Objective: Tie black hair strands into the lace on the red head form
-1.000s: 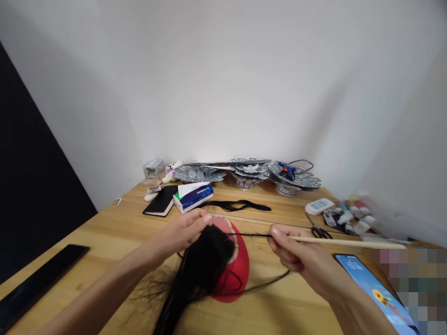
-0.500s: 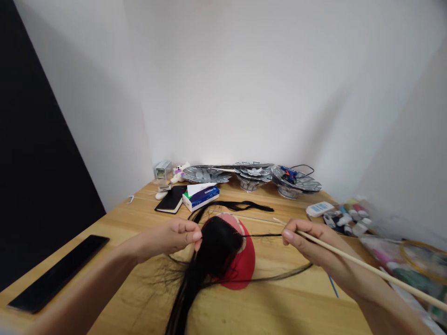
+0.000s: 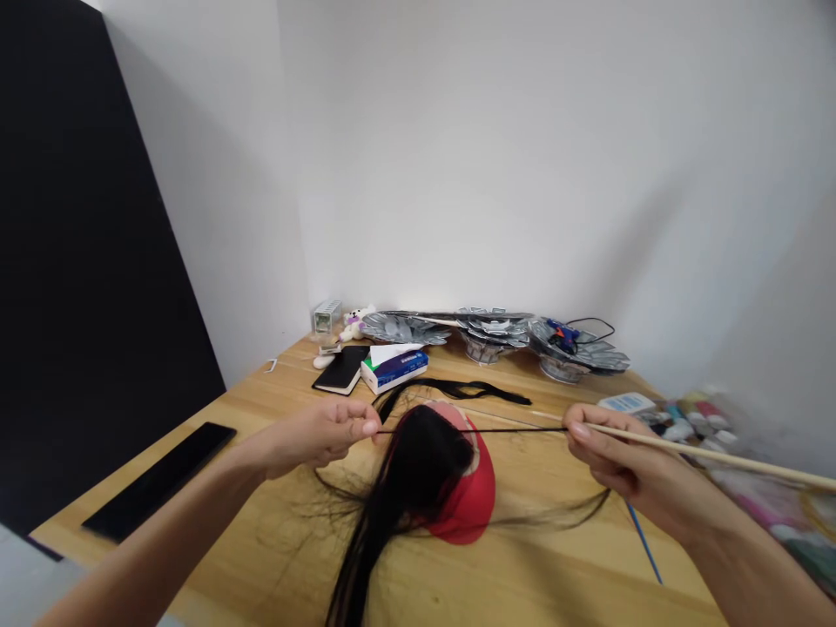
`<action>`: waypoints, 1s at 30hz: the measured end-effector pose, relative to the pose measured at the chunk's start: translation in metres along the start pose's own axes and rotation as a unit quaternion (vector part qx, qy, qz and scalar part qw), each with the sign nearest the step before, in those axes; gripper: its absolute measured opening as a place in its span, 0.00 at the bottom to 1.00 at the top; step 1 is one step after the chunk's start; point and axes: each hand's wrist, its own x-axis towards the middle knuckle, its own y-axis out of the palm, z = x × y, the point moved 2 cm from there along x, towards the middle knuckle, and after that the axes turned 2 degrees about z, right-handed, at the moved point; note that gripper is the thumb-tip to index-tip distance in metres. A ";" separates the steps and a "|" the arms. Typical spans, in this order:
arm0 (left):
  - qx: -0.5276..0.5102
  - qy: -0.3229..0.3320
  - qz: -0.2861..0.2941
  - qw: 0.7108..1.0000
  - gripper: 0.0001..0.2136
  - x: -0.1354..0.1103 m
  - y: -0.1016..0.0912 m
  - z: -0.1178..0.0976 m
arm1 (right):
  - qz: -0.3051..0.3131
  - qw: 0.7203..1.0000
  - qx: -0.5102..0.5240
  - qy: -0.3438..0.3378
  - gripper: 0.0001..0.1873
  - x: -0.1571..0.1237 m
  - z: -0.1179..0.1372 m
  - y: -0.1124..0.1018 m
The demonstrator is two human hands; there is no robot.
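Observation:
My left hand (image 3: 333,437), closed in a pinch, grips one end of a thin black hair strand (image 3: 515,429). Opposite it, my right hand (image 3: 614,448) pinches the strand's other end and also holds a long pale wooden stick (image 3: 711,455) pointing off to the right. Stretched nearly straight, the strand runs level across a mass of long black hair (image 3: 421,461). That hair sits on a rounded red form with a brim like a cap (image 3: 475,505) and trails toward the table's near edge. Loose wisps hang below my right hand.
On the wooden table (image 3: 274,540) lie a dark flat slab (image 3: 163,477), a black notebook (image 3: 340,369), a tissue pack (image 3: 397,371) and a blue stick (image 3: 643,542). Silvery petal-shaped pieces (image 3: 483,335) line the wall. Small bottles (image 3: 702,422) crowd the right side.
My hands have moved farther apart, and the strand between them is straighter. The wooden stick now lies at a flatter angle. The whole view has shifted, with things appearing farther right.

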 end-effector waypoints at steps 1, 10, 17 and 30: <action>0.001 -0.007 0.005 1.000 0.17 -0.002 -0.003 0.002 | -0.004 1.000 -0.003 -0.002 0.28 0.004 0.000 -0.002; -0.015 -0.062 0.061 0.996 0.26 0.009 -0.025 0.024 | -0.003 0.999 -0.040 0.008 0.30 0.040 -0.003 -0.015; -0.023 -0.109 0.021 0.994 0.30 0.050 -0.031 0.038 | -0.020 0.996 -0.082 0.020 0.29 0.049 -0.006 -0.042; 0.003 -0.139 -0.033 0.990 0.32 0.048 -0.055 0.043 | 0.006 0.993 -0.103 0.061 0.30 0.056 0.007 -0.105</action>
